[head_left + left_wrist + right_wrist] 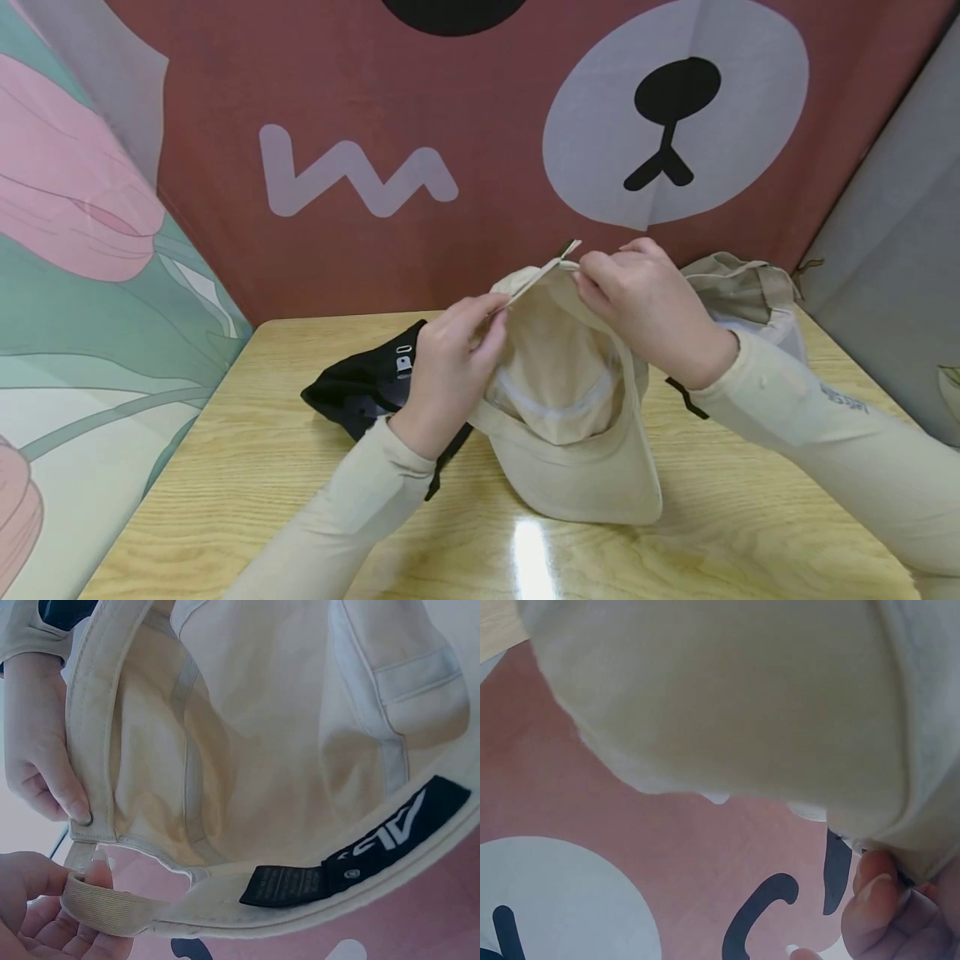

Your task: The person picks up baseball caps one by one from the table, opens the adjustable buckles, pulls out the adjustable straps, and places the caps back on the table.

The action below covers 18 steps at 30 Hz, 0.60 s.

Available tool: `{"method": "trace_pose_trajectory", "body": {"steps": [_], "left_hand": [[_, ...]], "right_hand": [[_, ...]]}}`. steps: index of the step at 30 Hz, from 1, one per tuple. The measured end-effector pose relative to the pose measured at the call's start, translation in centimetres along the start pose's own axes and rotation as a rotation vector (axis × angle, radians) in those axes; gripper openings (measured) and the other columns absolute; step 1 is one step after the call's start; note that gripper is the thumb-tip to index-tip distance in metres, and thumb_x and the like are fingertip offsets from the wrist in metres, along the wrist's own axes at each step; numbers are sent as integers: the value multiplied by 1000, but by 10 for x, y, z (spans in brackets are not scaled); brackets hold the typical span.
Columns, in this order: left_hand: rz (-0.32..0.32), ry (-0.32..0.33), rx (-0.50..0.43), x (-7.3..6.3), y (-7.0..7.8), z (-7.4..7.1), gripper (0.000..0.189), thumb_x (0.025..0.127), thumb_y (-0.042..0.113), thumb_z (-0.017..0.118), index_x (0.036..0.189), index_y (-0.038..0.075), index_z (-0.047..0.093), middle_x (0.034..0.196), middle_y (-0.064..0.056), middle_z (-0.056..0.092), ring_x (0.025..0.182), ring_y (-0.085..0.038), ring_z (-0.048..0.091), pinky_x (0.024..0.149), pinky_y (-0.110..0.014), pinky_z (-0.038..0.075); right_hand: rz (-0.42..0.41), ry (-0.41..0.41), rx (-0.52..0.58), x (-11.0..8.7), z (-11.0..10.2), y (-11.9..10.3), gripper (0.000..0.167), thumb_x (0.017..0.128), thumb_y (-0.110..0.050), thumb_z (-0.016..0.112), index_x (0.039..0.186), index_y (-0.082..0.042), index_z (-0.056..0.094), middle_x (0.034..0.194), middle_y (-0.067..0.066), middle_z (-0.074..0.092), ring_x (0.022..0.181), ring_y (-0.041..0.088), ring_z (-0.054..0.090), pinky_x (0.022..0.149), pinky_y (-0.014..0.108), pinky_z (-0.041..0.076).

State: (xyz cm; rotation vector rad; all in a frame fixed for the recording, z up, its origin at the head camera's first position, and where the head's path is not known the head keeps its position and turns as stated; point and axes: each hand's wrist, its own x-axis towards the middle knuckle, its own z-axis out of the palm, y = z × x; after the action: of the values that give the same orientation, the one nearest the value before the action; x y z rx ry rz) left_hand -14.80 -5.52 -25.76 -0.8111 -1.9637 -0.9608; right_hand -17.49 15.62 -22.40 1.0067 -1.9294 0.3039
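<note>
- head view: left hand (450, 362) pinches the strap (112, 909) of a beige cap (585, 479); right hand (652, 308) grips its back edge
- cap spreads between and below them
- black fabric item (363, 383) just left of left hand
- table (240, 467) has its far edge beyond both

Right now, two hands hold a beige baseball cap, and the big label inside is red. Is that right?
Not quite: the big label inside the beige baseball cap is black, not red, as the left wrist view shows. The left hand and right hand do hold the cap.
</note>
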Motion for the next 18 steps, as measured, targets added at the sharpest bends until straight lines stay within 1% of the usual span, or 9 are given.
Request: {"method": "trace_pose_trajectory", "body": {"steps": [7,18], "left_hand": [[2,5,3,-1,-1,-1,13,85,-8,66,97,-6,71,84,-12,69,70,-19,64,63,-29,54],[-5,-5,-11,-3,-2,-1,13,86,-8,65,98,-6,71,84,-12,69,71,-19,64,62,-32,54]], "right_hand": [[34,2,5,-1,-1,2,28,81,12,58,67,-4,40,50,1,33,42,16,33,62,44,44],[40,-7,3,-1,0,3,26,81,12,59,68,-3,42,50,1,35,43,16,36,62,44,44]]}}
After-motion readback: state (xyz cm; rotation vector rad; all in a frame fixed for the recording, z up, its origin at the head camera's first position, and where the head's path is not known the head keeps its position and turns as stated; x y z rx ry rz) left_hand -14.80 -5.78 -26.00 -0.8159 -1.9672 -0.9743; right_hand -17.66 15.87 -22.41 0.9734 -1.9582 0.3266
